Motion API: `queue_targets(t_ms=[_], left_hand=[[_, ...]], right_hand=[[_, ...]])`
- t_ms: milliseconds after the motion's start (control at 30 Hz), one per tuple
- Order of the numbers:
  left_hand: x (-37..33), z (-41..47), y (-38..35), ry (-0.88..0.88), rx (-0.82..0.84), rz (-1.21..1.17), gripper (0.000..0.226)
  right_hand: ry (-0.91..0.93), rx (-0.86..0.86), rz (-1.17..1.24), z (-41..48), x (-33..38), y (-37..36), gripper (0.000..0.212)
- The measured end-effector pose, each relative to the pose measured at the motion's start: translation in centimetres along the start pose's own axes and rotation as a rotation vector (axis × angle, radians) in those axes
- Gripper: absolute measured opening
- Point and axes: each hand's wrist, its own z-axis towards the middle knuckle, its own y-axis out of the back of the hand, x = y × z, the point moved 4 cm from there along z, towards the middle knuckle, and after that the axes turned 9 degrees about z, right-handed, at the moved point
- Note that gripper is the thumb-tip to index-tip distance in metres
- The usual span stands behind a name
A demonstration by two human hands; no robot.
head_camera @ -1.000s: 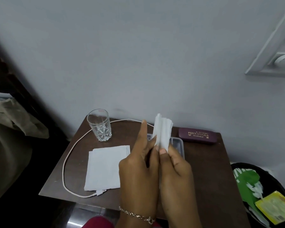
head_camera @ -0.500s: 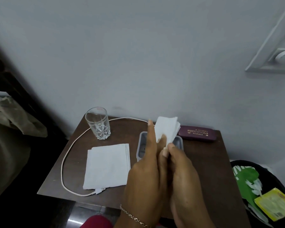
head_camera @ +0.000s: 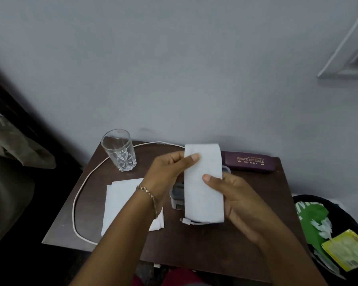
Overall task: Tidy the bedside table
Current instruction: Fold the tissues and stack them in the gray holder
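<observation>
Brown wooden bedside table [head_camera: 246, 234] carries a flat white napkin [head_camera: 124, 201] at front left. You hold the folded napkin [head_camera: 203, 195] up over a grey box [head_camera: 177, 195] mid-table. Your left hand [head_camera: 167, 172] pinches its top left edge. Your right hand [head_camera: 242, 199] grips the middle, thumb on the front. Square the edges and press the crease, then lay it on the flat napkin, edges matched. Mind the glass [head_camera: 119, 151] and the white cable [head_camera: 79, 195].
</observation>
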Motion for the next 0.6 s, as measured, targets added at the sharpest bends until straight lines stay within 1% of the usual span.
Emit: queue_targets(t_ms=[67, 100, 167, 233, 333, 467, 600], left_hand=[[-0.1, 1.6, 0.1, -0.038, -0.014, -0.023, 0.024], [-0.3, 2.2, 0.0, -0.063, -0.009, -0.011, 0.024], [-0.5, 3.3, 0.0, -0.117, -0.012, 0.006, 0.022], [-0.7, 4.2, 0.1, -0.182, -0.047, 0.005, 0.017], [-1.0, 5.3, 0.2, -0.253, -0.113, 0.007, 0.01], [-2.0, 6.3, 0.4, -0.34, -0.17, 0.034, 0.008], [-3.3, 7.3, -0.1, -0.405, -0.164, 0.055, 0.007]], right_hand=[[0.07, -0.011, -0.226, 1.2, 0.4, 0.6, 0.015], [0.116, -0.046, -0.355, 2.0, 0.7, 1.0, 0.013], [0.206, -0.133, -0.594, 3.6, 1.2, 1.9, 0.017], [0.288, -0.184, -0.734, 5.1, 1.7, 2.3, 0.024], [0.383, -0.212, -0.802, 6.8, 2.2, 2.4, 0.023], [0.463, -0.249, -0.838, 7.8, 2.9, 2.6, 0.027], [0.527, -0.288, -0.912, 8.2, 3.6, 3.6, 0.031]])
